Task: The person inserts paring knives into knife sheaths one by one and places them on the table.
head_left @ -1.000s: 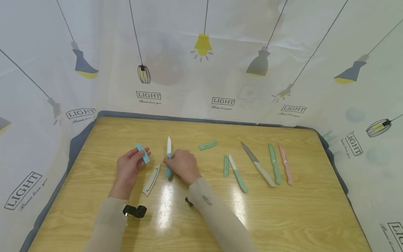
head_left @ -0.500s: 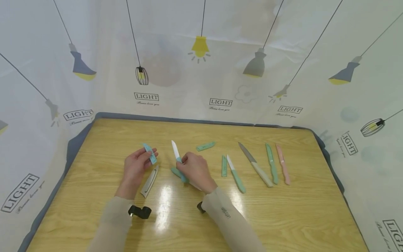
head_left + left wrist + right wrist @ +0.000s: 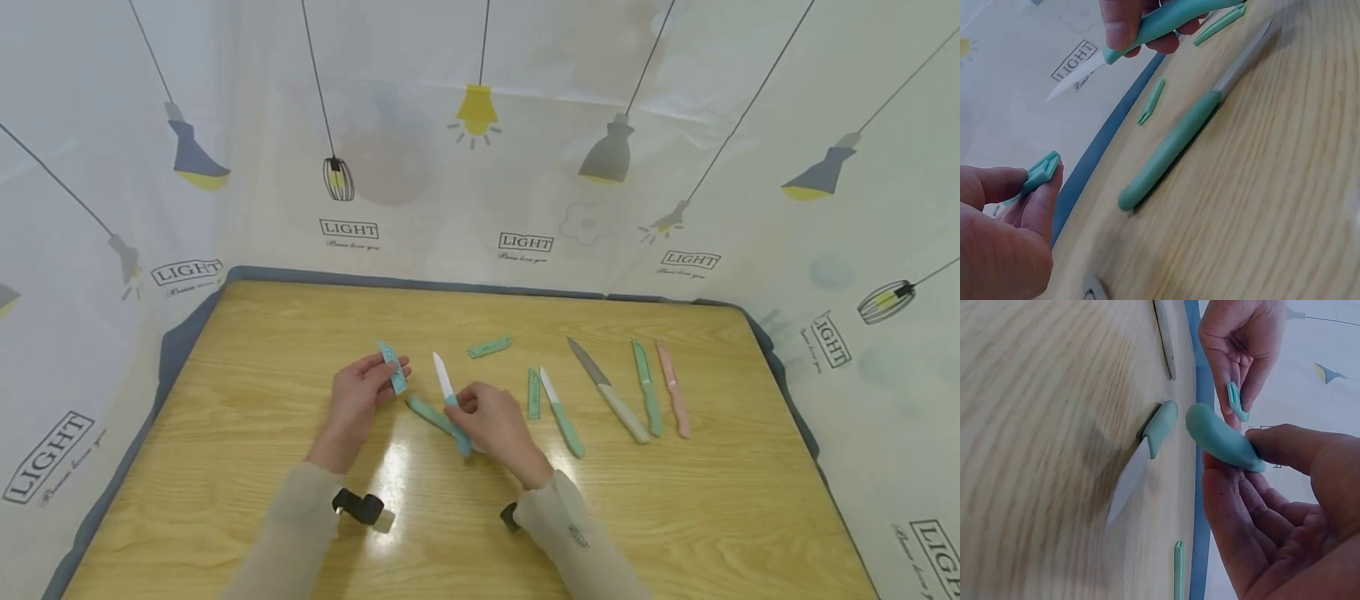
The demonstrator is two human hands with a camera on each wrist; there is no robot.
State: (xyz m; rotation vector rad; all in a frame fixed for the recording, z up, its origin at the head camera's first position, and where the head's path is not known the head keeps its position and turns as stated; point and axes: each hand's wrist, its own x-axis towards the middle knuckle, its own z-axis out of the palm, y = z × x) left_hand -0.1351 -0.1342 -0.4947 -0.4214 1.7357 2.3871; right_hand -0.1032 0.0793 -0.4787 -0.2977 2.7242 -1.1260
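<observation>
My left hand (image 3: 354,402) pinches a small light-blue blade sheath (image 3: 393,368) between thumb and fingers. In the left wrist view, the sheath (image 3: 1042,173) shows a slot along its edge. The right hand (image 3: 497,423) grips a paring knife (image 3: 444,377) by its blue handle, its white blade bare and pointing away from the body. Sheath and knife are held a short way apart above the table. Beneath the right hand lies a green-handled knife (image 3: 429,414), whose blade is hidden there in the head view but shows bare in the left wrist view.
To the right lie a green sheath (image 3: 534,393), a green-handled knife (image 3: 564,421), a large grey-bladed knife (image 3: 618,408), a sheathed green knife (image 3: 648,392) and a pink one (image 3: 674,392). Farther back is another green sheath (image 3: 490,347). A cream sheath (image 3: 1094,289) lies near the left hand.
The right hand has lifted the blue-handled knife and moved it right and nearer the body, uncovering the green-handled knife. The left hand has moved right with the blue sheath, covering the cream sheath.
</observation>
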